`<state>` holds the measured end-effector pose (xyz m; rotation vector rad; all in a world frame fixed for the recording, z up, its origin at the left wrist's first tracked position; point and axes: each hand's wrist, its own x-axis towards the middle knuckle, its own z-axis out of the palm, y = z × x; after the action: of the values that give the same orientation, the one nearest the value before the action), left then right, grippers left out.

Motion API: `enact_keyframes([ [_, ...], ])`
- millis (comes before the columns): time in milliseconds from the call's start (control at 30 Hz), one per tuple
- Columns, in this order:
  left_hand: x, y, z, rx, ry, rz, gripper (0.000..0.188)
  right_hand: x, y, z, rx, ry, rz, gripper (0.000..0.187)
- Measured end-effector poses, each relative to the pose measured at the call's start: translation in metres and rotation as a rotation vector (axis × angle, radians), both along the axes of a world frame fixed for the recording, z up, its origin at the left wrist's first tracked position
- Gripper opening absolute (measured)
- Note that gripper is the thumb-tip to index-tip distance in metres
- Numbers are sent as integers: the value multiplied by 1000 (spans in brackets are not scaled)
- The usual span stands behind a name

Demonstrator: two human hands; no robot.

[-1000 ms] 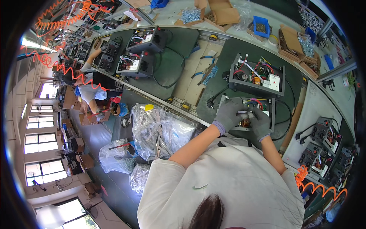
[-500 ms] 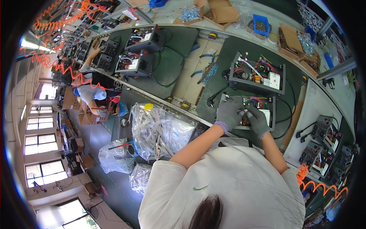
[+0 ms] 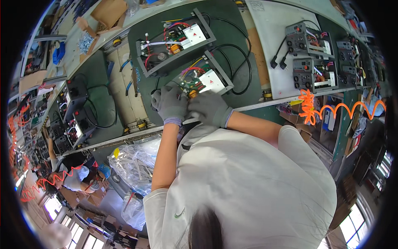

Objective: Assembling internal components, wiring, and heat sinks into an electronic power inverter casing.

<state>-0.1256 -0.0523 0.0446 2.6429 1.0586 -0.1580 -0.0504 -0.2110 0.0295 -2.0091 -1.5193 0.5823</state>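
Both of my hands wear grey gloves and work at the near edge of an open electrical unit [image 3: 213, 81] with a metal frame, white panel, coloured wires and a copper coil. My left hand [image 3: 171, 103] curls over the unit's left end; its fingers are bent, and whatever they grip is hidden. Close beside it, my right hand [image 3: 210, 108] is closed and slightly blurred at the near side, its fingertips turned toward the left hand and out of sight. Directly behind lies a second open unit [image 3: 176, 43] with similar wiring, untouched.
Black power cables [image 3: 248, 62] loop right of the units. Blue-handled pliers [image 3: 125, 66] lie to the left. More units stand on the left mat [image 3: 103, 106] and on the white board [image 3: 269, 37] at right. An orange coiled hose [image 3: 306, 107] hangs at right. A co-worker [image 3: 74, 176] is at far left.
The view has swung to the right, so the units now appear further left and more of the right-hand bench shows. Both hands remain at the near unit, with the right hand now lying more sideways.
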Motion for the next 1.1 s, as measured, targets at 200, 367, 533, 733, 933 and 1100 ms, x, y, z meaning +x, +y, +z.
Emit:
enact_keyframes([
  [200,9,-4,-4,8,169,-55,24,47,-13,-10,290,-172,-328,17],
  [367,9,-3,-13,36,282,-78,30,50,-7,-18,318,-211,-347,18],
  [533,9,1,-21,-5,338,-71,34,50,-7,-20,323,-277,-347,22],
  [733,14,4,-32,-13,458,-71,37,54,-8,-22,336,-257,-329,24],
  [933,16,5,-29,-59,452,-68,39,56,-8,-21,325,-215,-298,28],
  [1100,27,-3,-24,-21,433,-29,39,58,-6,-18,282,-201,-274,29],
])
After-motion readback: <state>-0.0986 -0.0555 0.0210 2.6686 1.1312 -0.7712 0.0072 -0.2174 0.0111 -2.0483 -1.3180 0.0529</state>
